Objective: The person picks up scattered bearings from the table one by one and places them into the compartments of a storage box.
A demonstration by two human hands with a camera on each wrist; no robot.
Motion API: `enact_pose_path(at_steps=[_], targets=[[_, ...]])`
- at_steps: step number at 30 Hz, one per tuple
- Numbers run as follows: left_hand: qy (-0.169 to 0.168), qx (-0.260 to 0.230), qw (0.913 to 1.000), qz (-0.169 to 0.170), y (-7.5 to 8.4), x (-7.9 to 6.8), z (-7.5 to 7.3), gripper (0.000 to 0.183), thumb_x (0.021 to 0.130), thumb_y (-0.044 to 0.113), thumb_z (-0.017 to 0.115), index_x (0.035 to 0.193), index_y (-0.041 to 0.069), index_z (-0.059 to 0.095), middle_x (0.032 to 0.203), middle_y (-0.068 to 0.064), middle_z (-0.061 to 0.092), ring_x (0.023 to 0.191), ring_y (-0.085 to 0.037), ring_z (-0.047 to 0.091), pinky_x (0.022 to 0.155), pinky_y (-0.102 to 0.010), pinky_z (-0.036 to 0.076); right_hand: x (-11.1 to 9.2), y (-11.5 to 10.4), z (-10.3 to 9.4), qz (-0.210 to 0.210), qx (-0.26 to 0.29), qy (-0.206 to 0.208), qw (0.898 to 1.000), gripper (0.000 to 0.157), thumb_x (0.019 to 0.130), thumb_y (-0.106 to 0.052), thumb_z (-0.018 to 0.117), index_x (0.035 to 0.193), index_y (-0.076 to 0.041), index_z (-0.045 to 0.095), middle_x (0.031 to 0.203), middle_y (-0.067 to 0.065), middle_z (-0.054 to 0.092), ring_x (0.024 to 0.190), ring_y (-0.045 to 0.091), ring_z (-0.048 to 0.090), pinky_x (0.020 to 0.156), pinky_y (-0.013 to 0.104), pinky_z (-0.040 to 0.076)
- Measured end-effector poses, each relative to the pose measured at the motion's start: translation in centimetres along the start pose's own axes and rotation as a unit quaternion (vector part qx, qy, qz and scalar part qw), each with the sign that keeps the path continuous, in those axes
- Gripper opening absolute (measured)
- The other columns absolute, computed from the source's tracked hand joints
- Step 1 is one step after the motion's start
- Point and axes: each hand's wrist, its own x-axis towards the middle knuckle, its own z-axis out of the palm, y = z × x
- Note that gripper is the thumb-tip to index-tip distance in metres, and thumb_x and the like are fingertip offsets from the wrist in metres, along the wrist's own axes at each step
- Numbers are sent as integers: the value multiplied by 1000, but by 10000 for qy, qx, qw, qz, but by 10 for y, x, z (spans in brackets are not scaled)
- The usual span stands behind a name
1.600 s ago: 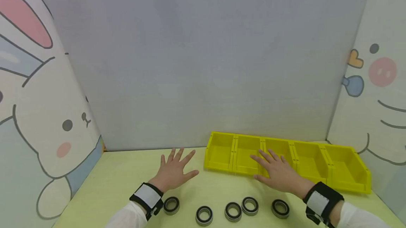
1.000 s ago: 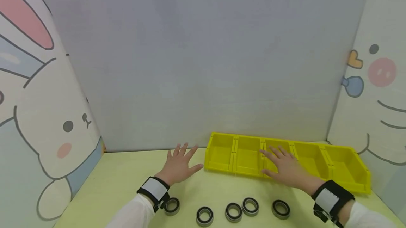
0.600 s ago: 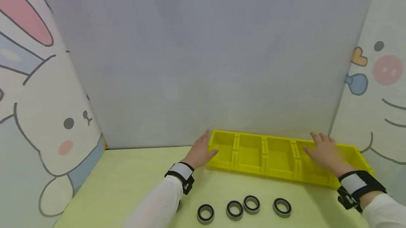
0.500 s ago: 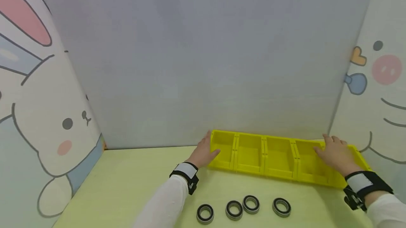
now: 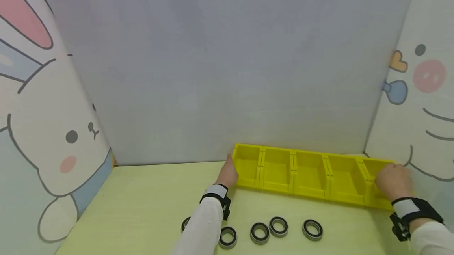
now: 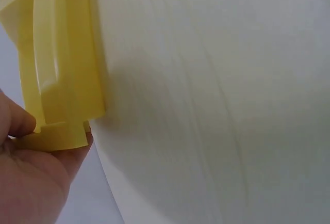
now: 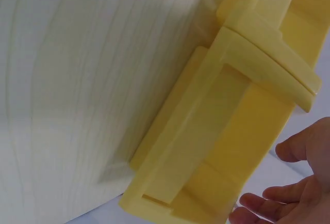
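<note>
A row of joined yellow storage bins stands at the back right of the table. My left hand holds its left end. In the left wrist view, the thumb of the left hand lies inside the end wall and the fingers pass outside, partly hidden. At the other end, my right hand has its fingers curled over the last bin. In the right wrist view, the fingertips of the right hand are at the rim of the end bin; part of the hand is cut off.
Several ball bearings with black seals lie near the table's front, including one at the right and two close together, a front one and a rear one. My left sleeve partly covers another bearing. A grey-white backdrop rises behind.
Both hands have moved from above the table and bins to the two ends of the bin row. Their spread fingers have curled onto it. The bearings lie as before.
</note>
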Motion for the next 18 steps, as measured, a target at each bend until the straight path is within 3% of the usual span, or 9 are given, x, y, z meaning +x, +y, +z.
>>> enact_pose_path(at_steps=[2,4,10,14,18], targets=[[-25,-61,10000,-68,0,0,1,63,91,-8,45,147,-5,14,132,-25,51,114,-32,55,100,-43,44,0,2,3,31,-327,181,9993,29,89,-6,49,80,22,46,76,33,47,72,43,48,64,50,45],[-18,-73,9999,-99,0,0,2,62,92,-7,45,146,-5,16,130,-25,52,117,-33,54,102,-43,43,1,4,5,329,-112,232,9991,31,88,-6,50,85,25,45,79,35,46,75,44,48,68,50,44],[84,-49,9999,-56,2,0,1,60,91,-9,47,144,-5,19,122,-26,56,109,-33,57,97,-43,46,7,25,13,-50,-86,39,9999,23,86,-2,55,72,17,52,76,31,50,73,39,50,69,49,45],[84,-76,9999,-112,2,-2,2,60,91,-9,46,144,-5,19,123,-26,56,110,-33,57,97,-43,46,9,36,28,298,525,60,9982,32,87,5,49,103,31,41,95,42,44,86,47,48,79,55,46],[87,-52,9999,-99,0,-2,3,61,91,-9,47,144,-5,19,120,-25,58,107,-33,59,95,-43,47,6,35,35,545,698,362,9954,42,90,8,43,120,33,29,107,47,38,97,53,46,85,59,44]])
